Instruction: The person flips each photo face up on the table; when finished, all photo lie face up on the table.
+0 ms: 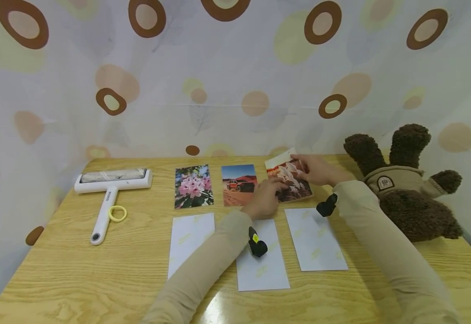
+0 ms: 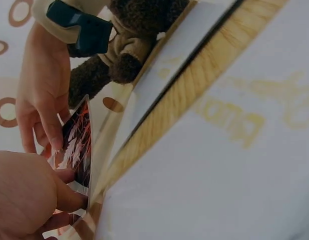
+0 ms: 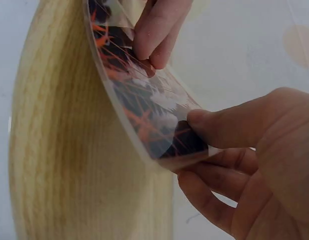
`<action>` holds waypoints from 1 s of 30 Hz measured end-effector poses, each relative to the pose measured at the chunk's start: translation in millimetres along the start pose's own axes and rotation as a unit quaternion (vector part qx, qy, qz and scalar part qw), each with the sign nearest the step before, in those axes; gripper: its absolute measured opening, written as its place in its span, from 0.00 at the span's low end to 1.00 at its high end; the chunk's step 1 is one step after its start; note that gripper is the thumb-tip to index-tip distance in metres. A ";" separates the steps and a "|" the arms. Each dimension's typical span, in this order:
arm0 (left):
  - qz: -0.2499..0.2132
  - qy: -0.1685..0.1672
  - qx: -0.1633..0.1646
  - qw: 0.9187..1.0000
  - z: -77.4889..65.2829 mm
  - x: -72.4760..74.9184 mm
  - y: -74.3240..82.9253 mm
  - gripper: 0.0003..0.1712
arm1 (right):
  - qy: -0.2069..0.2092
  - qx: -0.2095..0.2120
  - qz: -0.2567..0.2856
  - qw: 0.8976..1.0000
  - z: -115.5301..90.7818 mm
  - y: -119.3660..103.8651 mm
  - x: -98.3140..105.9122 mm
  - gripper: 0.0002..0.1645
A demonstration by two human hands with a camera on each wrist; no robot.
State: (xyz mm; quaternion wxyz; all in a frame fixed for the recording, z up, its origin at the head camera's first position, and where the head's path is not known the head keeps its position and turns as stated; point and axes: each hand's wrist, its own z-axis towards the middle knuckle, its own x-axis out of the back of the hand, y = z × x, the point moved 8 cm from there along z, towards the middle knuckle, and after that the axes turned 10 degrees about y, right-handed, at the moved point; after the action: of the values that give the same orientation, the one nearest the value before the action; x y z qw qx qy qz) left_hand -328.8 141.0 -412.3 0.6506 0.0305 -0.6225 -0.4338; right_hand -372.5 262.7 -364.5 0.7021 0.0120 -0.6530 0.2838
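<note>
A glossy photo (image 1: 290, 191) of pale feathery grass on red and dark ground is at the back right of the row of pictures. A cream-white strip (image 1: 280, 159) shows along its upper edge. My right hand (image 1: 318, 170) pinches the photo's right end, thumb on the face and fingers beneath in the right wrist view. At its left side, my left hand (image 1: 264, 198) holds the edge, with fingertips over the printed face; part of that grip is hidden. To the left lie a red truck photo (image 1: 239, 182) and a pink flower photo (image 1: 192, 185).
White paper sheets (image 1: 316, 238) lie face-up in a front row, partly under the left forearm. A brown teddy bear (image 1: 411, 198) lies at the right. A white-handled lint roller (image 1: 111, 189) and yellow ring (image 1: 118, 213) are on the left. A patterned curtain (image 1: 235, 67) hangs behind.
</note>
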 end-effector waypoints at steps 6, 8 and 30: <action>0.055 -0.017 -0.001 0.998 -1.1 -2.6 2.2 0.27 | -0.013 -0.027 -0.005 1.000 -0.6 8.2 -9.6 0.39; 0.075 -0.026 -0.011 0.997 -2.0 -1.8 3.2 0.25 | -0.023 -0.033 -0.020 0.999 0.1 10.6 -15.7 0.41; 0.159 -0.117 -0.040 0.979 -12.5 -9.3 -5.0 0.26 | -0.059 -0.030 -0.039 0.997 -5.5 13.4 -37.9 0.40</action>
State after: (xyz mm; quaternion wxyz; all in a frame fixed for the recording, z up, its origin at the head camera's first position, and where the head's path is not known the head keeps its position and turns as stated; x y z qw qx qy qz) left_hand -319.6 137.3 -425.2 0.6344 -0.1462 -0.6736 -0.3498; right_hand -372.4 261.6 -405.0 0.6731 0.0329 -0.7005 0.2347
